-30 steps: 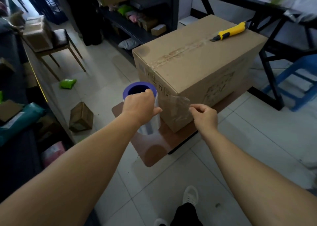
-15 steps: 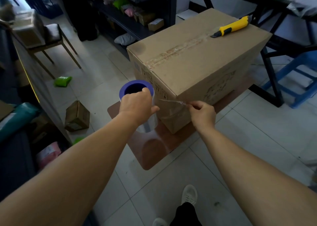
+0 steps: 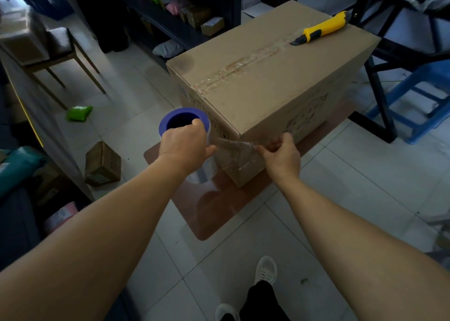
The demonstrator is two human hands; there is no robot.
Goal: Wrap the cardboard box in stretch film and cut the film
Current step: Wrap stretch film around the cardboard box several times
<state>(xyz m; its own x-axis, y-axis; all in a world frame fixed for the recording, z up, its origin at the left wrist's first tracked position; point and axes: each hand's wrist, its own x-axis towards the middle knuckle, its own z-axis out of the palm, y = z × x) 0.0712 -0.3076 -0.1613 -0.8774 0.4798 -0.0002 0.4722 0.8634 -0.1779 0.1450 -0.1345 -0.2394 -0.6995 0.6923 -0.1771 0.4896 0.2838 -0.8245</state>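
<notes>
A large taped cardboard box point(image 3: 267, 77) stands on a low brown board point(image 3: 214, 206) on the floor. My left hand point(image 3: 183, 146) grips an upright roll of stretch film point(image 3: 181, 123) with a purple core, just left of the box's near corner. My right hand point(image 3: 280, 153) pinches the film's free end point(image 3: 233, 145), stretched across the near corner of the box. A yellow utility knife point(image 3: 321, 27) lies on the box's far right top.
A dark shelf unit point(image 3: 185, 18) with small packages stands behind the box. A black table frame point(image 3: 379, 60) and a blue stool point(image 3: 423, 96) are at the right. A small box point(image 3: 103, 163) and a green packet point(image 3: 79, 113) lie on the floor at the left.
My right hand has pulled the film's end rightward, round the box's near corner. My left hand still holds the roll in the same place.
</notes>
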